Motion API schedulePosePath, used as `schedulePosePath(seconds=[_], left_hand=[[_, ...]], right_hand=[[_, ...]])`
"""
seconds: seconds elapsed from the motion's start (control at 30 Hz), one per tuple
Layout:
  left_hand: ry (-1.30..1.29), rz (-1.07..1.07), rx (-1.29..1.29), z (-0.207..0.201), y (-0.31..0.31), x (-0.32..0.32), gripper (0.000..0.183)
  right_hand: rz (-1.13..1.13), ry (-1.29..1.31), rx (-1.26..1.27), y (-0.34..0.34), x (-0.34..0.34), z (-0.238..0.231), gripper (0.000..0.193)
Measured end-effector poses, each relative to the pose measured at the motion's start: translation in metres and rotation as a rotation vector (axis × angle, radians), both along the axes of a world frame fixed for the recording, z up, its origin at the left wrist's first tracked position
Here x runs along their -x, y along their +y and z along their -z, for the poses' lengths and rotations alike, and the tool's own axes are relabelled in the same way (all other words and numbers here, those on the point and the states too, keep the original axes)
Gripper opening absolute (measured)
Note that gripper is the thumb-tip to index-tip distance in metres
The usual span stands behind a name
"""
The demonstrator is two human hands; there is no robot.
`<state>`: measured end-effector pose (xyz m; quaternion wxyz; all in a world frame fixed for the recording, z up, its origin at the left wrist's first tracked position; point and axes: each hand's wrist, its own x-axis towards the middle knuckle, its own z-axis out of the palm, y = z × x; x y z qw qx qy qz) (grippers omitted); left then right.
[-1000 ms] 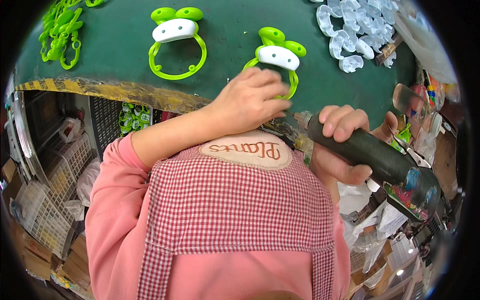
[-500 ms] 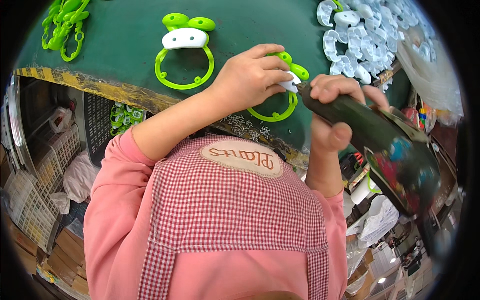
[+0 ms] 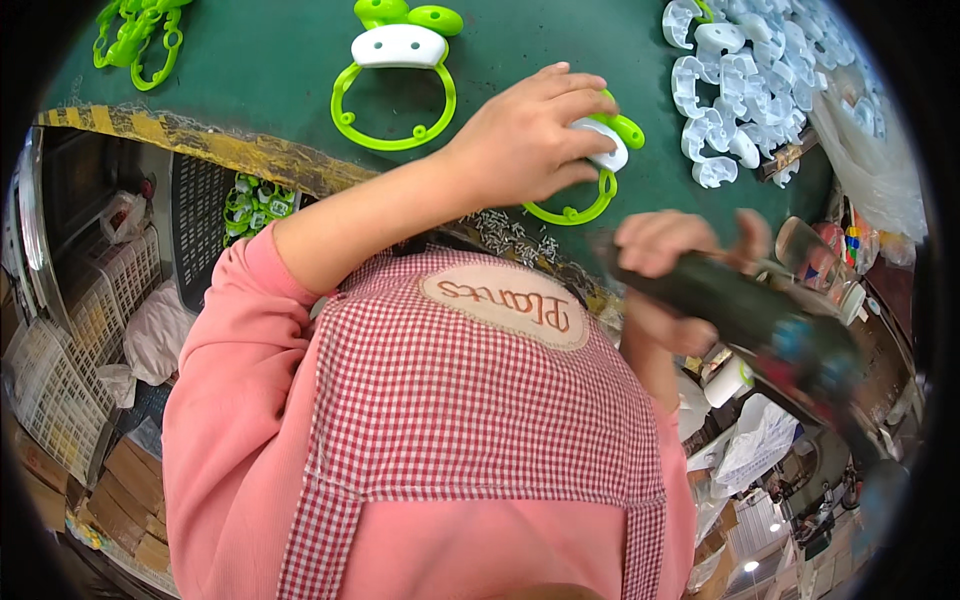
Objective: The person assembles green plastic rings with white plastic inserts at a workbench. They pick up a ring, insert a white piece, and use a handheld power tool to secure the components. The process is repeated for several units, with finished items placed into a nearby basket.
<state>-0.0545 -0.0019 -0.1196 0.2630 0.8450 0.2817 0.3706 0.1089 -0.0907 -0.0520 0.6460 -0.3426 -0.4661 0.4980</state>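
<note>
My left hand (image 3: 530,137) has its fingers closed over a green plastic ring (image 3: 572,216) with a white piece (image 3: 612,152) and green knobs, lying on the green worktop. In my right hand (image 3: 672,262), wrapped about its body, is a dark electric screwdriver (image 3: 775,310). Motion blurs the tool; its front end is apart from the white piece, toward my body. To the left lies a similar green ring (image 3: 452,95), its white piece (image 3: 400,46) showing two dark holes. Small metal screws (image 3: 510,238) are scattered near the worktop edge, between my left forearm and the tool.
White plastic parts (image 3: 735,85) are heaped at the far right beside a clear plastic bag (image 3: 870,165). Linked green parts (image 3: 140,40) lie at the far left. Below the worn yellow-striped edge (image 3: 220,158), a dark crate (image 3: 200,220) stands near more green parts (image 3: 255,208).
My right hand has drawn the screwdriver away from the white piece, toward my body. My left hand stays on the ring. The whole view has shifted, moving worktop things up and to the right.
</note>
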Motion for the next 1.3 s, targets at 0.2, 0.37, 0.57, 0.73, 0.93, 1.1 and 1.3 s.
schedulePosePath(seconds=[0.2, 0.37, 0.57, 0.73, 0.93, 1.1, 1.3], left_hand=[[0.065, 0.016, -0.037, -0.009, -0.029, 0.036, 0.024], [0.042, 0.168, 0.134, -0.011, -0.05, 0.023, 0.02], [-0.011, 0.11, 0.065, -0.014, -0.035, 0.019, 0.023], [0.108, -0.072, 0.001, -0.009, 0.005, 0.004, 0.038], [0.001, -0.057, 0.082, 0.001, 0.012, 0.001, 0.03], [-0.035, -0.035, 0.112, 0.002, 0.009, 0.0, 0.025], [0.01, -0.02, 0.057, 0.004, 0.011, 0.0, 0.03]], right_hand=[[0.047, 0.044, 0.058, -0.015, 0.015, 0.012, 0.086], [-0.011, 0.081, -0.076, -0.006, 0.001, -0.018, 0.094], [0.063, 0.084, -0.127, 0.007, 0.006, -0.022, 0.098], [0.123, -0.202, -0.282, 0.045, 0.009, -0.018, 0.095], [-0.02, -0.173, -0.164, 0.06, 0.016, -0.008, 0.085], [-0.142, -0.108, -0.245, 0.068, 0.008, 0.016, 0.072], [0.036, -0.087, -0.106, 0.063, 0.008, 0.005, 0.098]])
